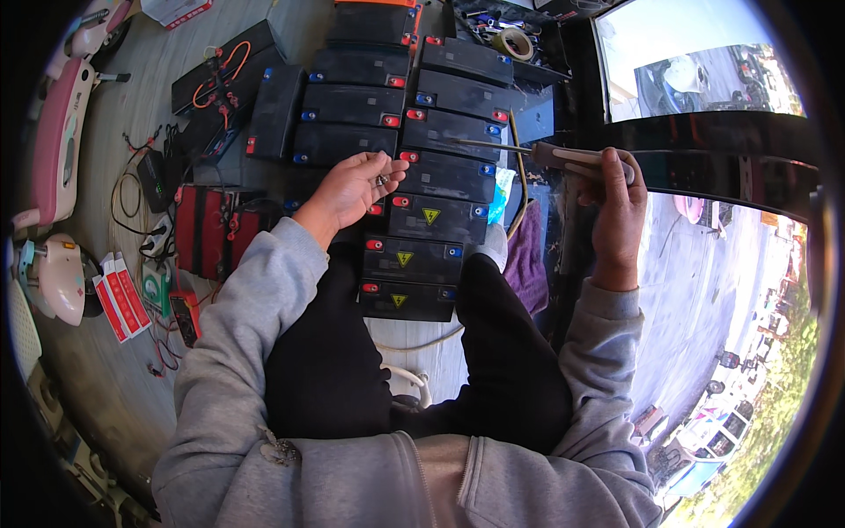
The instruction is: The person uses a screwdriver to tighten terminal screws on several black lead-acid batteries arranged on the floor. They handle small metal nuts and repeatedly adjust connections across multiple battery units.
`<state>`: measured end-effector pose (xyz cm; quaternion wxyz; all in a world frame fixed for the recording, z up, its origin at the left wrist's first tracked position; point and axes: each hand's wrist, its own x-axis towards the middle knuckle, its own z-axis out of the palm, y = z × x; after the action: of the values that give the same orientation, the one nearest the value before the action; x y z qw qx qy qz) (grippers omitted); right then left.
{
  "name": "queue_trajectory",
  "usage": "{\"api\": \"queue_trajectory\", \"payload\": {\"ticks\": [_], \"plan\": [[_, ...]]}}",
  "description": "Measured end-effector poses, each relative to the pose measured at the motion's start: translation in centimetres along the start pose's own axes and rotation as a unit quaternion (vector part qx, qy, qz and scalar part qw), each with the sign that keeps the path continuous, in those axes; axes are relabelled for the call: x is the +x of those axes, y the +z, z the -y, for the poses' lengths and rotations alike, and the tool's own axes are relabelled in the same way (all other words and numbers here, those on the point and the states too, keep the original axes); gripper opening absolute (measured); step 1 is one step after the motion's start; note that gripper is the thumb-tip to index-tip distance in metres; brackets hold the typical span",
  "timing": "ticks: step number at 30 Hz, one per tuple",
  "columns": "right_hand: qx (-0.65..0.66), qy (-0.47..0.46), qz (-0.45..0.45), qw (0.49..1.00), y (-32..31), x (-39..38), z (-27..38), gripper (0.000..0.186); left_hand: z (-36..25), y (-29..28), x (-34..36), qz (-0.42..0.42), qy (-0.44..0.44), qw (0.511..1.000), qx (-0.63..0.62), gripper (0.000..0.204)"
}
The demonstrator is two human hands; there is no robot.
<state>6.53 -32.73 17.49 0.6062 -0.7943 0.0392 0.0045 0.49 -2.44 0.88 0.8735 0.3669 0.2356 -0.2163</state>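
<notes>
Black batteries [451,178] are lying side by side, mainly in two columns in front of the person, the nearest ones sitting between the legs [312,352], with red and blue terminals [415,114] showing at their ends. A screwdriver [554,158] is crossing over the right-hand column, its tip pointing left above one battery's top; whether it is touching is not clear. The right hand [616,207] is gripping its handle, fingers curling around it. The left hand [352,187] is hovering beside a red terminal [412,157], thumb and fingers pinching small metal pieces [382,180], probably screws. Screw work at the terminals seems to be the step in hand, the tip standing off any terminal; the next move appears to be calling for setting one piece squarely at a terminal and lining up the tip, without bridging two terminals. Farther out, a purple cloth [525,260] is lying to the right, a roll of tape [512,44] is resting beyond, and red-and-white boxes [121,299] are lying to the left.
</notes>
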Motion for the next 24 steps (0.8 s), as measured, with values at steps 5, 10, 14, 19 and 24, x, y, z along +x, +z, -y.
{"api": "queue_trajectory", "payload": {"ticks": [5,10,14,19,24], "plan": [[0.0,0.007,0.001,1.0,0.2,-0.2,-0.4,0.032,-0.4,-0.4,0.4,-0.025,-0.01,0.984,-0.177,0.027],[-0.02,0.0,-0.001,1.0,0.4,-0.3,-0.4,0.034,-1.0,-0.5,0.3,0.069,-0.016,0.971,-0.228,0.023],[-0.022,0.011,0.008,1.0,0.4,-0.3,-0.4,0.034,-0.9,0.5,0.1,0.052,0.007,0.993,-0.107,0.028],[-0.027,0.01,0.022,0.999,0.7,-0.3,-0.5,0.034,-1.0,1.0,-0.5,0.088,-0.011,0.992,-0.087,0.041],[-0.035,0.01,0.019,0.999,1.1,-0.4,-0.5,0.033,-0.9,0.9,-0.5,0.115,-0.029,0.991,-0.064,0.047]]}}
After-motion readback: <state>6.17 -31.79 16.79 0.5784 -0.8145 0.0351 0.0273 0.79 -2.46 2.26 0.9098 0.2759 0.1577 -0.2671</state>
